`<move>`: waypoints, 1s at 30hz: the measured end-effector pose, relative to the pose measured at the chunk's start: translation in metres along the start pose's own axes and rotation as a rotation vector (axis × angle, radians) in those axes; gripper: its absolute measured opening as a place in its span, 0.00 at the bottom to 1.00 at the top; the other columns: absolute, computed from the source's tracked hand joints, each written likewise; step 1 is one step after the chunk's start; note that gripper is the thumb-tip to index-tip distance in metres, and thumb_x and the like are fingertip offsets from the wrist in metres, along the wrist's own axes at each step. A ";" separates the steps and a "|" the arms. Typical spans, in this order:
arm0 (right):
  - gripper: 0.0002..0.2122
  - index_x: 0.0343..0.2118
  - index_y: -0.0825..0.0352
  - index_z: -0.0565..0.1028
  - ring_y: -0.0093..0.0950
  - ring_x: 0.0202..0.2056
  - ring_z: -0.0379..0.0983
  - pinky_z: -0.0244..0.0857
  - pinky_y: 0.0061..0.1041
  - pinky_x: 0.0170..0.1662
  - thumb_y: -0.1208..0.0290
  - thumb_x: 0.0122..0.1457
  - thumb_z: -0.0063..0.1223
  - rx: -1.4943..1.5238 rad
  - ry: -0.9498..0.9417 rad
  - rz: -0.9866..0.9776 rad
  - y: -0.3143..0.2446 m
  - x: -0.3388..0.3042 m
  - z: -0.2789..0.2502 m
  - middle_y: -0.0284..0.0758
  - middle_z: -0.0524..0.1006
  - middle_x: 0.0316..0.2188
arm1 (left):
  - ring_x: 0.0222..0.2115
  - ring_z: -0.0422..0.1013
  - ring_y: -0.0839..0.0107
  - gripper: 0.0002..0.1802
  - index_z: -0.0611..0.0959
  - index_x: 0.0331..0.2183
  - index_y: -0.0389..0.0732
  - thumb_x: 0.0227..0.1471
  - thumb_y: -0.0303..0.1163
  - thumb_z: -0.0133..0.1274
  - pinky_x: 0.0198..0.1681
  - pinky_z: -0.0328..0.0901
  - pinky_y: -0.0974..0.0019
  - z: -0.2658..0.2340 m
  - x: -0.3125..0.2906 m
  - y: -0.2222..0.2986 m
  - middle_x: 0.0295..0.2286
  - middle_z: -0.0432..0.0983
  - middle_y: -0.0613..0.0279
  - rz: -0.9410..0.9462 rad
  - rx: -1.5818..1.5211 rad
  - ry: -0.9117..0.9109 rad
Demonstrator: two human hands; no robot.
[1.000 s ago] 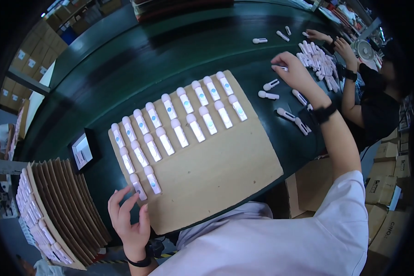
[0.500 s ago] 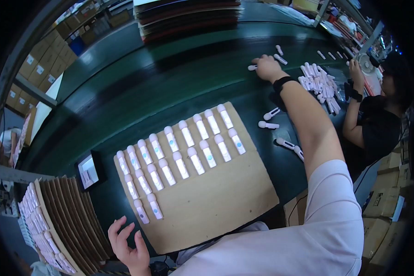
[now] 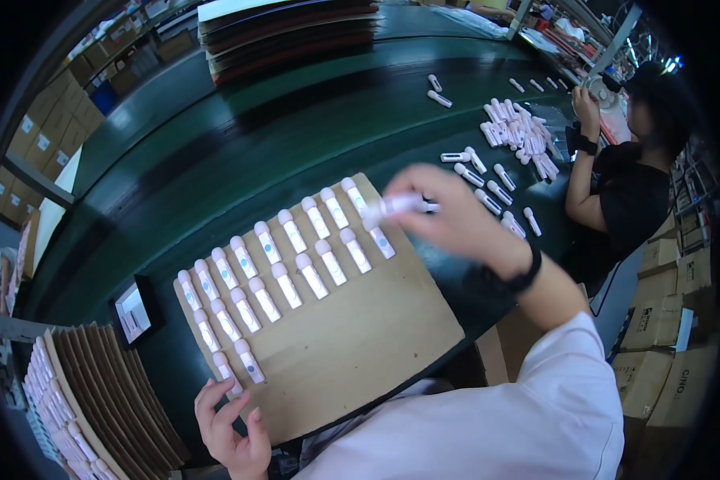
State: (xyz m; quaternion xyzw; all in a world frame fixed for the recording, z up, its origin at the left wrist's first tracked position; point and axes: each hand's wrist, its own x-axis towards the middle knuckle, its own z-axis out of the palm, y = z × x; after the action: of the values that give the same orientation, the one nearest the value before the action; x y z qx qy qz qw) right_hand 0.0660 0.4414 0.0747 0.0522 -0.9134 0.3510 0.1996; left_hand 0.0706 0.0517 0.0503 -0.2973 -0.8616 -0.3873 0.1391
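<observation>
My right hand (image 3: 456, 210) is closed round a small pale wand-shaped device (image 3: 396, 206) with a rounded head, both smeared by motion. It hovers above the far right corner of a brown cardboard sheet (image 3: 352, 336). Rows of similar white devices (image 3: 310, 276) with pinkish round heads lie on that sheet, some showing a blue or dark oval mark. Beside the sheet's near left corner is my left hand (image 3: 236, 432), its fingers curved and apart with nothing in them. Its fingertips are close to the lowest device in the left column (image 3: 226, 372).
Loose devices (image 3: 500, 192) and a heaped pile (image 3: 520, 132) lie on the dark green table (image 3: 296, 136) at right. A co-worker in black (image 3: 636, 160) works beyond them. Upright cardboard sheets (image 3: 108, 392) and a small black-framed box (image 3: 134, 310) stand left; stacked boards (image 3: 292, 36) are at the back.
My right hand has come back from the far right of the table to above the cardboard, bringing a device. Loose devices at right lie differently. My left hand has barely moved; the view has shifted.
</observation>
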 end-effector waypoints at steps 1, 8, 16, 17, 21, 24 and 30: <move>0.10 0.34 0.66 0.76 0.28 0.31 0.73 0.65 0.25 0.35 0.74 0.49 0.64 -0.038 -0.001 -0.110 -0.020 -0.019 0.002 0.34 0.77 0.29 | 0.46 0.68 0.52 0.12 0.78 0.34 0.34 0.51 0.32 0.56 0.55 0.60 0.50 0.000 0.000 0.002 0.42 0.73 0.46 0.007 -0.022 -0.018; 0.09 0.34 0.63 0.78 0.31 0.29 0.72 0.64 0.30 0.32 0.75 0.48 0.65 0.292 -0.069 -0.167 -0.100 -0.082 0.058 0.33 0.77 0.28 | 0.44 0.69 0.53 0.14 0.78 0.34 0.34 0.50 0.34 0.58 0.55 0.59 0.49 0.004 0.001 0.013 0.38 0.75 0.47 -0.004 -0.259 -0.197; 0.11 0.35 0.67 0.77 0.33 0.30 0.73 0.65 0.31 0.34 0.74 0.49 0.65 0.557 -0.127 -0.157 -0.124 -0.080 0.108 0.35 0.77 0.32 | 0.32 0.75 0.55 0.14 0.81 0.34 0.35 0.41 0.24 0.62 0.44 0.68 0.54 0.008 -0.012 0.021 0.29 0.78 0.54 0.021 -0.335 -0.184; 0.11 0.35 0.68 0.77 0.32 0.30 0.73 0.65 0.30 0.34 0.74 0.49 0.65 0.650 -0.152 -0.105 -0.125 -0.078 0.111 0.36 0.77 0.32 | 0.32 0.75 0.55 0.14 0.81 0.34 0.35 0.40 0.23 0.62 0.43 0.68 0.54 0.009 -0.013 0.020 0.30 0.78 0.53 0.049 -0.357 -0.159; 0.12 0.36 0.69 0.76 0.32 0.32 0.73 0.65 0.29 0.36 0.76 0.49 0.64 0.797 -0.354 0.204 -0.122 -0.089 0.109 0.36 0.76 0.32 | 0.31 0.75 0.56 0.14 0.82 0.34 0.35 0.40 0.21 0.63 0.43 0.69 0.54 0.013 -0.010 0.016 0.30 0.78 0.53 0.111 -0.365 -0.099; 0.12 0.37 0.68 0.76 0.31 0.32 0.72 0.64 0.27 0.36 0.78 0.48 0.64 0.691 -0.291 0.100 -0.119 -0.088 0.109 0.35 0.77 0.32 | 0.32 0.75 0.57 0.14 0.82 0.34 0.35 0.40 0.21 0.63 0.44 0.69 0.53 0.015 -0.006 0.017 0.31 0.79 0.53 0.130 -0.358 -0.116; 0.13 0.38 0.67 0.77 0.31 0.31 0.71 0.64 0.27 0.35 0.79 0.47 0.64 0.496 -0.183 -0.147 -0.119 -0.083 0.112 0.36 0.77 0.32 | 0.34 0.76 0.58 0.14 0.82 0.36 0.32 0.45 0.26 0.62 0.47 0.68 0.53 0.013 -0.007 0.011 0.31 0.79 0.52 0.077 -0.441 -0.184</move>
State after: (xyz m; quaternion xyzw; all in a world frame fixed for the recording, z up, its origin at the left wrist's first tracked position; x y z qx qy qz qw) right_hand 0.1331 0.2747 0.0395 0.1973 -0.8074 0.5425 0.1223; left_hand 0.0828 0.0648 0.0446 -0.3873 -0.7530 -0.5319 0.0066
